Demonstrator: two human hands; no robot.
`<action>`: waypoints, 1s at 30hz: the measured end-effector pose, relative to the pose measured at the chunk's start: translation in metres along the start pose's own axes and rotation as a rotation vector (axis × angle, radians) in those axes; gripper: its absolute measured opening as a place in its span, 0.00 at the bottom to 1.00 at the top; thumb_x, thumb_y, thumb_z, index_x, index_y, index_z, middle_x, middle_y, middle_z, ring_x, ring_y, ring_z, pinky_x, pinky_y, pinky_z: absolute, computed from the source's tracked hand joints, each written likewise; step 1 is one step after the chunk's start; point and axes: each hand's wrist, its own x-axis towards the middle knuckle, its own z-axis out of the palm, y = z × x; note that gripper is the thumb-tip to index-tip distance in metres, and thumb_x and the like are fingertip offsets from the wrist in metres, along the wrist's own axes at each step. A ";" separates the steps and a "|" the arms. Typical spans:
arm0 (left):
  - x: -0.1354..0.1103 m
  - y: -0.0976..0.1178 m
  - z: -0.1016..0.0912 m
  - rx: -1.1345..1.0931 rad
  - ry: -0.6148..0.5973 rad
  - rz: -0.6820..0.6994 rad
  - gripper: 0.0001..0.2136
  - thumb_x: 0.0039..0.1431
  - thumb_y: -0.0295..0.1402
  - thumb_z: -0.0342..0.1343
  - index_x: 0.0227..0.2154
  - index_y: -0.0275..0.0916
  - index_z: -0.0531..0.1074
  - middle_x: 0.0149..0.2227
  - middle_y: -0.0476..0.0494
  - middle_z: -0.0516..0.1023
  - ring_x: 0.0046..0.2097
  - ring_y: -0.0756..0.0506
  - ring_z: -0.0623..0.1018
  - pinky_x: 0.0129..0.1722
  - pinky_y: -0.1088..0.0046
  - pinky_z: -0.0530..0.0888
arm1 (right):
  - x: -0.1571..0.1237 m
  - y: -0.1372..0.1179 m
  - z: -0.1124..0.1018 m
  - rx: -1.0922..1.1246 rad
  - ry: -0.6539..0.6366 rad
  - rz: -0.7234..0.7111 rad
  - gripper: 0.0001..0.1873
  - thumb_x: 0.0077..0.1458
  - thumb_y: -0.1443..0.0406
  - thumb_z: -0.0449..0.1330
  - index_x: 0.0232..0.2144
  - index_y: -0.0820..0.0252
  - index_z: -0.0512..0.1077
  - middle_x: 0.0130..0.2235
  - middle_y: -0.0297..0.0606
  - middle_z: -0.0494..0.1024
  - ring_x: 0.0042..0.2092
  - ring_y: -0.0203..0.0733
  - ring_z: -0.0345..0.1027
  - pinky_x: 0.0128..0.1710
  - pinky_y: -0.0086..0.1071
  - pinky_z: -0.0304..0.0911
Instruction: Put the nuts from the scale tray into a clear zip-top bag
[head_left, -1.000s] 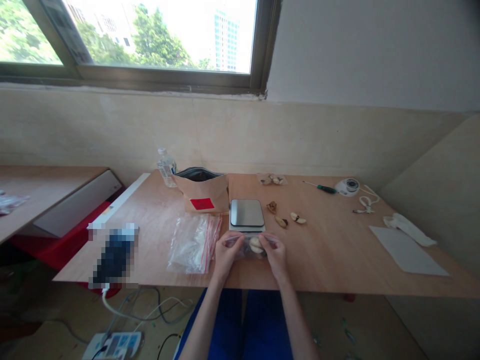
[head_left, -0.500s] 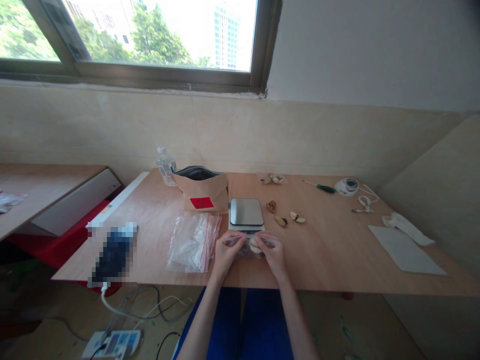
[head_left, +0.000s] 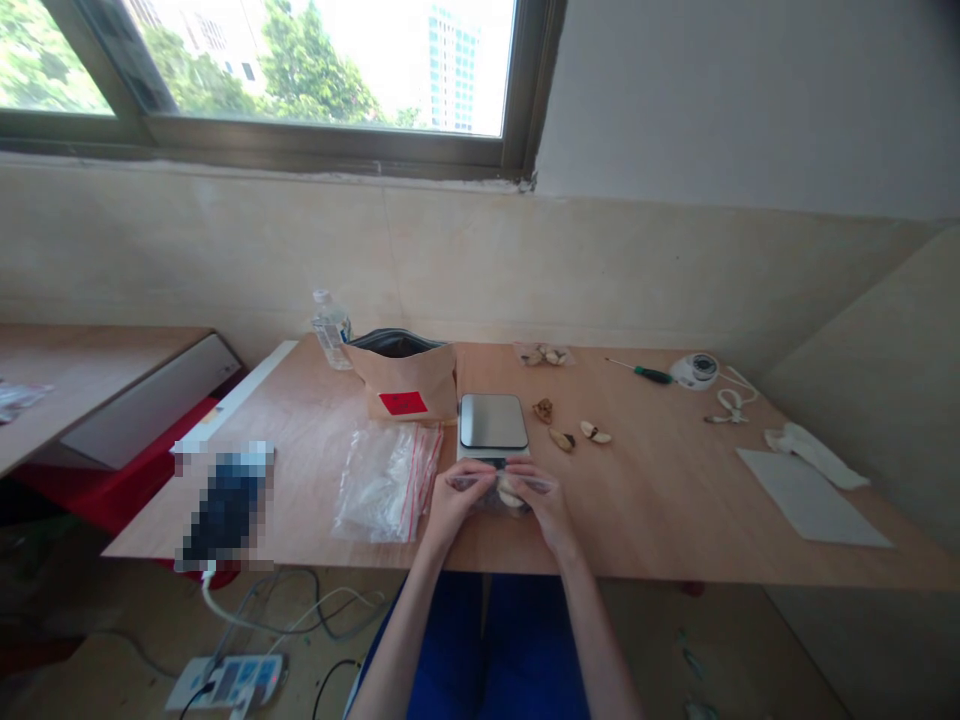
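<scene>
Both hands pinch the top edge of a clear zip bag (head_left: pixel 507 503) with pale dried mushroom pieces inside, held near the table's front edge. My left hand (head_left: pixel 459 497) grips its left part and my right hand (head_left: pixel 541 498) its right part, fingers closed. Just beyond them is a digital scale (head_left: pixel 493 422) with a bare metal plate; its front is partly hidden by my hands. To its right lie several loose dried pieces, among them a brown one (head_left: pixel 544 410) and a pale one (head_left: pixel 595 432). Flat clear zip bags (head_left: pixel 386 485) lie to the left.
An open brown paper pouch (head_left: pixel 405 385) with a red label stands behind the bags, beside a water bottle (head_left: pixel 331 330). Farther back lies another filled bag (head_left: pixel 544 355). A screwdriver (head_left: pixel 651 375), a white camera (head_left: pixel 696 371), a grey sheet (head_left: pixel 810 497) and a phone (head_left: pixel 225 505) are around.
My fingers have shifted slightly along the bag's top edge, the right thumb a little closer to the left. The view has tipped very slightly; the other things have stayed in place.
</scene>
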 end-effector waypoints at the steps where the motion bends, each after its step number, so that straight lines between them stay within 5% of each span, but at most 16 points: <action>1: 0.000 0.000 0.000 -0.006 -0.004 0.002 0.09 0.48 0.37 0.62 0.29 0.35 0.78 0.32 0.42 0.78 0.36 0.46 0.76 0.36 0.73 0.71 | 0.000 0.000 0.000 -0.012 -0.015 -0.001 0.10 0.46 0.58 0.64 0.31 0.56 0.79 0.44 0.42 0.75 0.47 0.48 0.67 0.45 0.40 0.66; 18: 0.000 -0.002 0.005 0.015 0.008 -0.002 0.09 0.48 0.38 0.62 0.27 0.36 0.77 0.30 0.44 0.78 0.33 0.47 0.76 0.35 0.74 0.72 | -0.003 -0.005 0.015 -0.175 0.153 -0.180 0.07 0.48 0.60 0.63 0.25 0.58 0.75 0.33 0.39 0.74 0.38 0.43 0.69 0.40 0.37 0.66; 30: 0.000 -0.001 0.003 -0.021 -0.006 -0.037 0.07 0.48 0.36 0.62 0.26 0.36 0.76 0.28 0.46 0.78 0.31 0.49 0.76 0.33 0.76 0.70 | -0.002 -0.005 0.019 -0.189 0.123 -0.203 0.05 0.49 0.62 0.63 0.28 0.58 0.76 0.34 0.38 0.73 0.40 0.42 0.68 0.41 0.35 0.65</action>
